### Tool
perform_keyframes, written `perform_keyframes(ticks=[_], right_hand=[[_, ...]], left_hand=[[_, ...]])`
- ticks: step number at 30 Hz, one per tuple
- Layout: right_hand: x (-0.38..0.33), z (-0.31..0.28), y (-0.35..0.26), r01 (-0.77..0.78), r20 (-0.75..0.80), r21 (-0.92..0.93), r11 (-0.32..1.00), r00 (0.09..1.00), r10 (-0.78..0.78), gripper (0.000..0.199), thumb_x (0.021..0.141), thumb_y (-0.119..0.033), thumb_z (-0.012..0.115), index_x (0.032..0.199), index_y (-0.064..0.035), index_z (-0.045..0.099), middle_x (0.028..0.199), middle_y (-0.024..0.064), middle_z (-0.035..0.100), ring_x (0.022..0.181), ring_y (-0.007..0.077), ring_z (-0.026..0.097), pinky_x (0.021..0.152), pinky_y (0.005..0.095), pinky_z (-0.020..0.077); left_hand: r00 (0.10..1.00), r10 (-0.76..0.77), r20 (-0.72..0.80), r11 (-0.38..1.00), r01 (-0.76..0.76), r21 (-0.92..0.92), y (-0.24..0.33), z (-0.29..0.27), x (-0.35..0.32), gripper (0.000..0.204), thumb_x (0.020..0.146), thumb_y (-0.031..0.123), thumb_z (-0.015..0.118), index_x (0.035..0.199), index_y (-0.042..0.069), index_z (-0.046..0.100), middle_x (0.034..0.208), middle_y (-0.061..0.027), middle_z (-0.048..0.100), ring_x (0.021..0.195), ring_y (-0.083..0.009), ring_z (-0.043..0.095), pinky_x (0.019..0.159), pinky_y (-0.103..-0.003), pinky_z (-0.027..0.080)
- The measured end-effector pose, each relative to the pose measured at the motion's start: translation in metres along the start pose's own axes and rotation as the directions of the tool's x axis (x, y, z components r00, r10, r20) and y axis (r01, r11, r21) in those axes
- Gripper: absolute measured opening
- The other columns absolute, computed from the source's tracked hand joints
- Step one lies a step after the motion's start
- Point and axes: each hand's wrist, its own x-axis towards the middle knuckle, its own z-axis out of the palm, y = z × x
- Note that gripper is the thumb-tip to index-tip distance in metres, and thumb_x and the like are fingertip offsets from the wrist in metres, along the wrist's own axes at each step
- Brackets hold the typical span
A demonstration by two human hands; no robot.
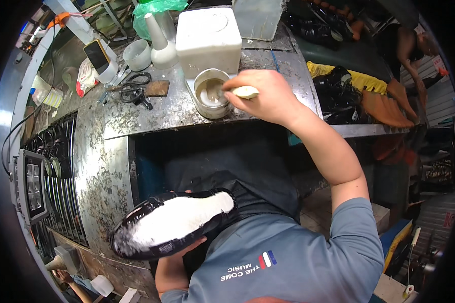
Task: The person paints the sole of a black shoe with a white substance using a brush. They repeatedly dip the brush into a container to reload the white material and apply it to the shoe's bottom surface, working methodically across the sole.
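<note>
My left hand (pixel 191 246) is closed around a black shoe upper (pixel 177 222), held sole side up at my lap. Its underside is whitish, with grey-black smears toward the toe at the left. Most of the left fingers are hidden beneath the shoe. My right hand (pixel 268 96) grips the pale handle of a brush (pixel 246 92) over a round jar (pixel 213 107) near the bench's front edge. The brush's lower end is inside or at the mouth of the jar, mostly hidden by my fingers. Cloudy, pale liquid shows in the jar.
Behind the jar stands a white square container (pixel 209 43), with a white long-necked bottle (pixel 161 45) beside it. Scissors (pixel 134 88) and a phone (pixel 96 55) are at the left. Black shoes (pixel 333 88) lie on yellow material at the right. A lamp (pixel 31 186) stands far left.
</note>
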Motion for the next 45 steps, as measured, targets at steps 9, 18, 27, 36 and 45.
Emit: perform_keyframes(ticks=[9,18,27,36,45], right_hand=[[-0.019,-0.001,0.002,-0.041,-0.101,0.122,0.992,0.993,0.054,0.020,0.086,-0.015,0.079,0.104,-0.0070,0.077,0.091,0.0101,0.075,0.079,0.0266,0.072,0.070,0.0347,0.0568],[-0.043,-0.012,-0.041,0.018,-0.039,0.681,0.732,0.999,0.011,0.028,0.089,-0.016,0.079,0.112,-0.0019,0.077,0.101,0.0142,0.077,0.088,0.0239,0.074,0.081,0.0347,0.0559],[-0.040,-0.005,-0.073,0.083,-0.101,0.833,0.548,0.995,0.002,0.022,0.086,-0.014,0.080,0.103,-0.0005,0.077,0.092,0.0129,0.077,0.079,0.0232,0.076,0.070,0.0321,0.0591],[-0.041,-0.006,-0.083,0.079,-0.077,0.902,0.424,0.997,-0.022,0.015,0.086,-0.014,0.080,0.094,-0.0008,0.077,0.084,0.0125,0.075,0.071,0.0229,0.073,0.063,0.0325,0.0561],[-0.048,-0.027,-0.094,0.163,-0.120,0.868,0.469,0.985,-0.120,0.018,0.079,-0.011,0.081,0.094,-0.0006,0.079,0.079,0.0094,0.075,0.064,0.0203,0.072,0.056,0.0297,0.0579]], left_hand=[[0.875,0.482,0.047,0.676,-0.405,0.616,0.041,-0.027,0.055,0.057,0.093,0.010,0.069,0.144,0.002,0.045,0.131,-0.0282,0.062,0.117,-0.0445,0.064,0.098,-0.052,0.056],[0.853,0.415,0.316,0.380,-0.478,0.792,0.086,-0.057,0.054,0.050,0.103,0.020,0.057,0.151,0.023,0.042,0.131,-0.0191,0.063,0.114,-0.0408,0.067,0.093,-0.055,0.060],[0.869,0.263,0.418,0.339,-0.489,0.804,0.111,-0.056,0.052,0.051,0.106,0.038,0.052,0.154,0.037,0.036,0.142,-0.0132,0.053,0.128,-0.0380,0.058,0.102,-0.055,0.055],[0.876,0.265,0.404,0.327,-0.475,0.817,0.108,-0.058,0.058,0.051,0.105,0.032,0.052,0.154,0.034,0.037,0.141,-0.0144,0.055,0.126,-0.0391,0.059,0.100,-0.056,0.056],[0.858,0.373,0.353,0.267,-0.464,0.845,0.078,-0.068,0.070,0.039,0.104,0.011,0.054,0.142,0.012,0.050,0.130,-0.0253,0.064,0.115,-0.0449,0.066,0.094,-0.056,0.058]])
